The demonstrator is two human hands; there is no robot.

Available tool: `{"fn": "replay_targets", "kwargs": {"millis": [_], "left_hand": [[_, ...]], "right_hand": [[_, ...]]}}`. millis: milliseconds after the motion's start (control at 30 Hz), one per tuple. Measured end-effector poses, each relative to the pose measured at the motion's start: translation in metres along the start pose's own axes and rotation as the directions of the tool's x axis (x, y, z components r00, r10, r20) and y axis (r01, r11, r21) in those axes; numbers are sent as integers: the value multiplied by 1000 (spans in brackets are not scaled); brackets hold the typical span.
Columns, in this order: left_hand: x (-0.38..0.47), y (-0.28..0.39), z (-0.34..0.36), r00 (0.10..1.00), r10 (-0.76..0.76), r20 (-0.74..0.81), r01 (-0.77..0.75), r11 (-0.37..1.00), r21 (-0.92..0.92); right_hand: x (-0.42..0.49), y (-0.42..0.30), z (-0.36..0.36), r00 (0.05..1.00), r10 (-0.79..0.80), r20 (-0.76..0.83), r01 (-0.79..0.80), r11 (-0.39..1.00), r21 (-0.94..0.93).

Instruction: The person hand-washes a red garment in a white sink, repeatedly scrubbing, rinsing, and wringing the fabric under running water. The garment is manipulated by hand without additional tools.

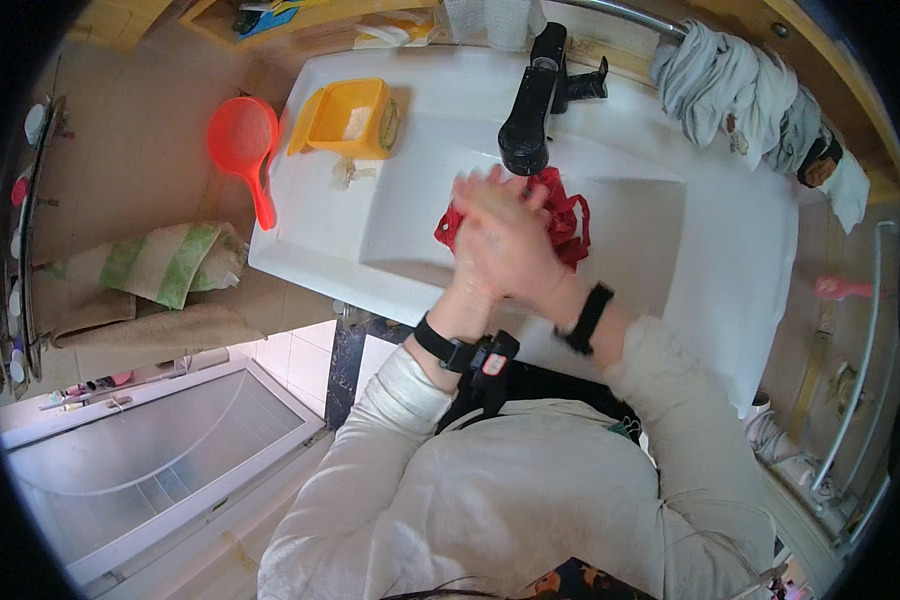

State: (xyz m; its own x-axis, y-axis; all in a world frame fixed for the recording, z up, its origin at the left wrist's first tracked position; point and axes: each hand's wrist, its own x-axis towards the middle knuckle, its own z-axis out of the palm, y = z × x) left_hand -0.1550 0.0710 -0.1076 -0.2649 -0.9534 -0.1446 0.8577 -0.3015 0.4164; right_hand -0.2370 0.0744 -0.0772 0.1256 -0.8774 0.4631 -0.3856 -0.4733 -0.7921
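Below the black faucet (529,112), a crumpled red cloth item (570,225) lies in the white washbasin (630,217). Both hands overlap above it, with blurred fingers. My right hand (525,240) crosses over my left hand (476,251), hiding much of it and the middle of the red cloth. Red fabric shows on both sides of the hands. Whether either hand grips the fabric is not visible. Black straps circle both wrists.
A yellow plastic container (352,120) sits on the basin's left ledge beside a red plastic ladle (244,142). Grey cloths (727,90) hang from a metal rail at the upper right. A striped towel (165,262) hangs at left.
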Motion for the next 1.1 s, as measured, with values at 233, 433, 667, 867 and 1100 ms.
{"fn": "replay_targets", "kwargs": {"millis": [233,433,667,867,1100], "left_hand": [[3,6,-1,997,-69,20,71,977,-200],[-3,8,11,944,-298,-141,302,953,9],[10,19,12,779,-532,-332,533,841,-99],[20,-20,-26,836,-450,-314,455,888,-62],[25,-43,-24,899,-365,-244,404,904,137]], "right_hand": [[-5,-10,3,990,-54,131,77,981,-176],[8,12,-10,997,-57,46,66,968,-242],[-23,45,-23,946,-200,256,283,895,-346],[-30,49,-19,971,-216,104,238,923,-302],[-38,88,-21,985,86,147,-38,953,-302]]}}
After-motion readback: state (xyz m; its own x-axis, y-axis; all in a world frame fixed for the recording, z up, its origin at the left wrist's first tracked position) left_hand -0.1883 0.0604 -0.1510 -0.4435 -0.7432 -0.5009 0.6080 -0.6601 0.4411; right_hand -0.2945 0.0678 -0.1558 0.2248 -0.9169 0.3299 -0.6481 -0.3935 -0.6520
